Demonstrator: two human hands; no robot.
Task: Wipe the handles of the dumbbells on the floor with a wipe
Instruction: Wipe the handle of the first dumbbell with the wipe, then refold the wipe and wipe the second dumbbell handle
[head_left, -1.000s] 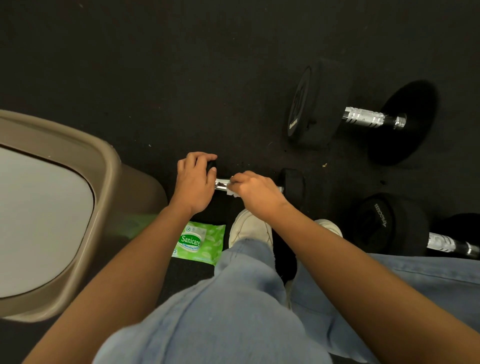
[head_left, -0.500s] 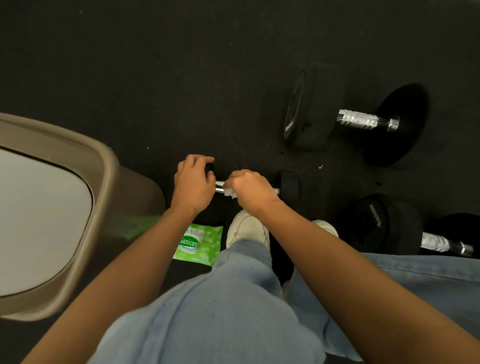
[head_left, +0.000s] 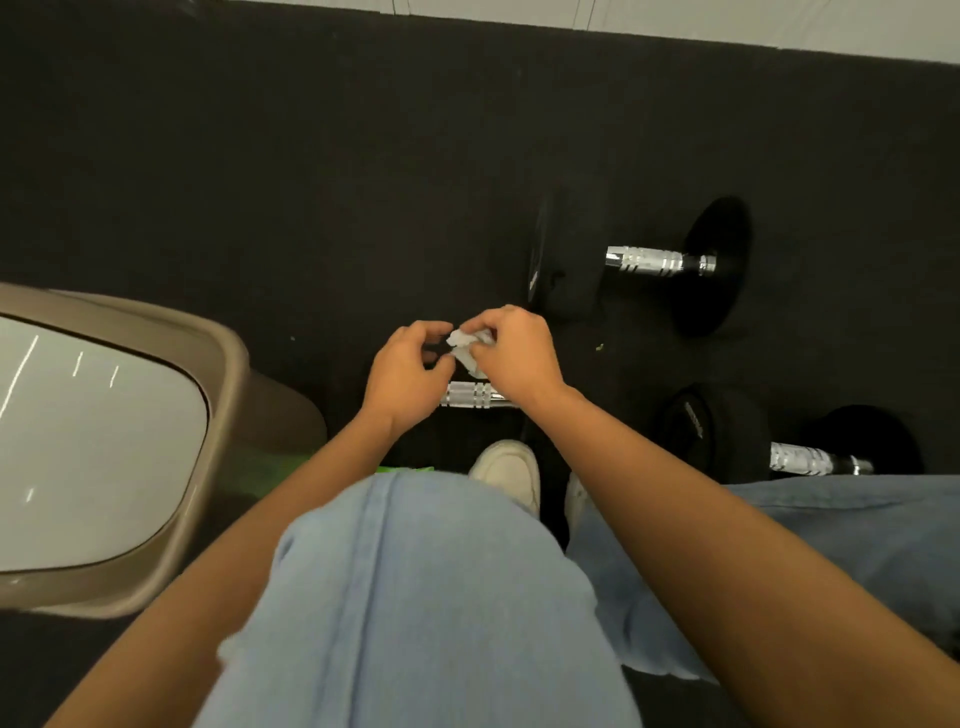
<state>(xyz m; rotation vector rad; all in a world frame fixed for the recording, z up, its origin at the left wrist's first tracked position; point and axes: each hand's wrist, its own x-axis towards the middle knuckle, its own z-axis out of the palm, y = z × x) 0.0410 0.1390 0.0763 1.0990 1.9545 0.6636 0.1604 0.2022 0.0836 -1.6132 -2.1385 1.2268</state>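
Right fingers (head_left: 491, 321) pinch wipe (head_left: 461, 340), left fingers (head_left: 423, 332) half-curled beside

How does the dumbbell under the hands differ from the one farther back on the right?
The near dumbbell shows only a short stretch of chrome handle between the left hand and right hand; the far dumbbell shows its whole handle. The far dumbbell's big black heads are plain; the near dumbbell's cannot be made out. Both lie on the dark floor with ribbed chrome handles, neither gripped; the right hand pinches the wipe.
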